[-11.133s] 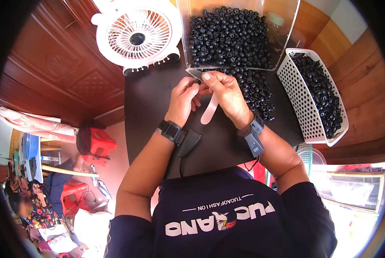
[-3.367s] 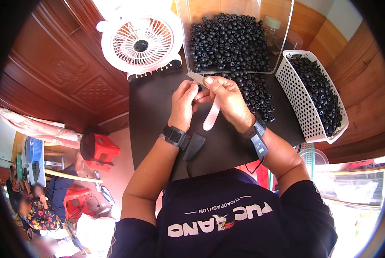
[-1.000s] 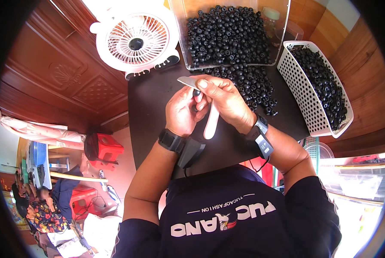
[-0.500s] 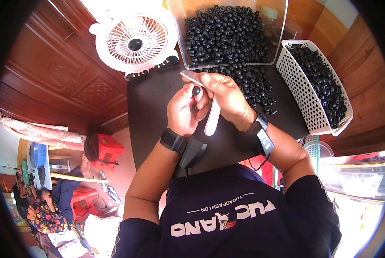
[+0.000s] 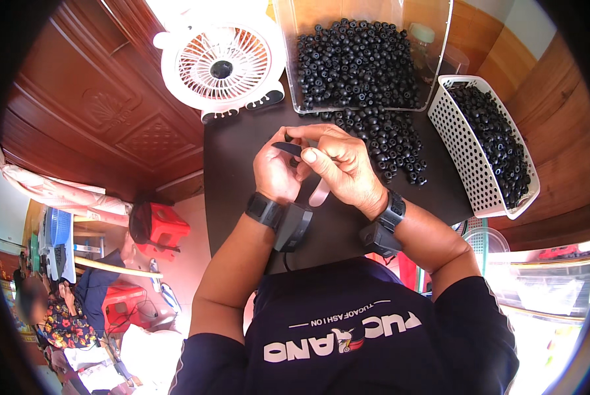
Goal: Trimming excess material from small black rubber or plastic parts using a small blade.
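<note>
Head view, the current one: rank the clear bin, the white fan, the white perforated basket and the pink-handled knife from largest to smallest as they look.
1. Clear bin, though the top edge cuts it off.
2. White fan and white perforated basket: too alike to rank.
3. Pink-handled knife, partly hidden.

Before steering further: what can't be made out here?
Head view, middle of the pink handle: covered by the right hand.
Head view, what the left hand may pinch: behind the blade and right fingers.
Head view, upper end of the clear box: cut off by top edge.
Head view, bottom of the white basket: under black pieces.
</note>
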A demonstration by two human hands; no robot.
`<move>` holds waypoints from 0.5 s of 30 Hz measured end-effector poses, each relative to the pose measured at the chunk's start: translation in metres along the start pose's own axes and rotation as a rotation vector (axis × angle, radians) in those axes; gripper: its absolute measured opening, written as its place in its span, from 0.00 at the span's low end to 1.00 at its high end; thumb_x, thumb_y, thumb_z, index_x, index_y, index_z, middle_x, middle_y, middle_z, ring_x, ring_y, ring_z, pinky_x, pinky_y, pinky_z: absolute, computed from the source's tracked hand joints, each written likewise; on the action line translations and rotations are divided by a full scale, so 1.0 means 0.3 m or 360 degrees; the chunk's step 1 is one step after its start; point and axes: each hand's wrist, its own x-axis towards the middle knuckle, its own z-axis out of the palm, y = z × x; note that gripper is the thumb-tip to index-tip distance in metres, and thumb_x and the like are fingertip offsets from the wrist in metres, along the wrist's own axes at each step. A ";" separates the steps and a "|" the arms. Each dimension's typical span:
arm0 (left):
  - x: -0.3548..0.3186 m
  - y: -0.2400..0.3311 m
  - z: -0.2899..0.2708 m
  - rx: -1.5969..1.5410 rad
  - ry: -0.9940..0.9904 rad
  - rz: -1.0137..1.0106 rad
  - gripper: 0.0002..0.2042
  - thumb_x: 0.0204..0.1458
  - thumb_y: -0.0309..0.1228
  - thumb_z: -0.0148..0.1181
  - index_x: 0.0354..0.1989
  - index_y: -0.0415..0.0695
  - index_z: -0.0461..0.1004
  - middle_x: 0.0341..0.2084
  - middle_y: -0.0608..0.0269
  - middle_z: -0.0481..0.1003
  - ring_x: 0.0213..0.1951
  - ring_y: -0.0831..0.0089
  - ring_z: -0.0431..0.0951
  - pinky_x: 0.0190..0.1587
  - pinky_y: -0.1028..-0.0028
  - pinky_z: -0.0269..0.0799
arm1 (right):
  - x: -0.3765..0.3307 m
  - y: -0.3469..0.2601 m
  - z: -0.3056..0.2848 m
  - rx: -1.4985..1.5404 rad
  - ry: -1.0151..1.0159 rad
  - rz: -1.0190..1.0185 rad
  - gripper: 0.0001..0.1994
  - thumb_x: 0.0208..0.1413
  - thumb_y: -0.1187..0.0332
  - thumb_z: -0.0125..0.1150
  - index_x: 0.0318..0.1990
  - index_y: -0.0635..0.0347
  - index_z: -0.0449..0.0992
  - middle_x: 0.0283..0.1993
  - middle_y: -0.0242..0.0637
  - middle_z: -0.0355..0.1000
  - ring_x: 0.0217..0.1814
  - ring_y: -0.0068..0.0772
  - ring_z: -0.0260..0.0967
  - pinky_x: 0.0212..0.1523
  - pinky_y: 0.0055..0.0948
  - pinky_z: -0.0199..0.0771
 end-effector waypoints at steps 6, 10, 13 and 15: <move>0.005 -0.001 -0.016 0.0013 -0.0099 0.0014 0.15 0.60 0.42 0.43 0.27 0.43 0.65 0.17 0.65 0.64 0.14 0.75 0.61 0.14 0.78 0.53 | -0.002 0.022 0.004 -0.0108 0.0058 -0.0021 0.11 0.54 0.67 0.58 0.22 0.62 0.75 0.41 0.44 0.76 0.47 0.39 0.72 0.48 0.36 0.70; 0.017 0.006 -0.021 -0.0100 -0.0080 0.0044 0.14 0.58 0.42 0.46 0.27 0.45 0.64 0.17 0.66 0.64 0.14 0.75 0.62 0.14 0.77 0.53 | -0.002 0.016 0.011 -0.0147 0.0048 -0.0048 0.08 0.52 0.70 0.59 0.24 0.63 0.75 0.42 0.44 0.76 0.46 0.40 0.73 0.47 0.35 0.71; 0.015 0.008 -0.014 -0.0103 -0.0049 0.0053 0.13 0.58 0.41 0.45 0.27 0.46 0.64 0.17 0.66 0.64 0.14 0.75 0.61 0.14 0.77 0.53 | 0.000 0.014 0.005 -0.0187 0.0034 -0.0078 0.06 0.51 0.71 0.59 0.26 0.64 0.75 0.42 0.43 0.76 0.45 0.40 0.73 0.46 0.35 0.71; 0.014 0.005 -0.015 -0.0007 -0.0080 0.0062 0.13 0.58 0.40 0.44 0.26 0.46 0.64 0.17 0.66 0.64 0.14 0.76 0.61 0.14 0.77 0.53 | 0.005 0.010 -0.002 -0.0198 0.0038 -0.0101 0.07 0.52 0.70 0.59 0.27 0.64 0.76 0.41 0.43 0.76 0.45 0.39 0.73 0.47 0.35 0.71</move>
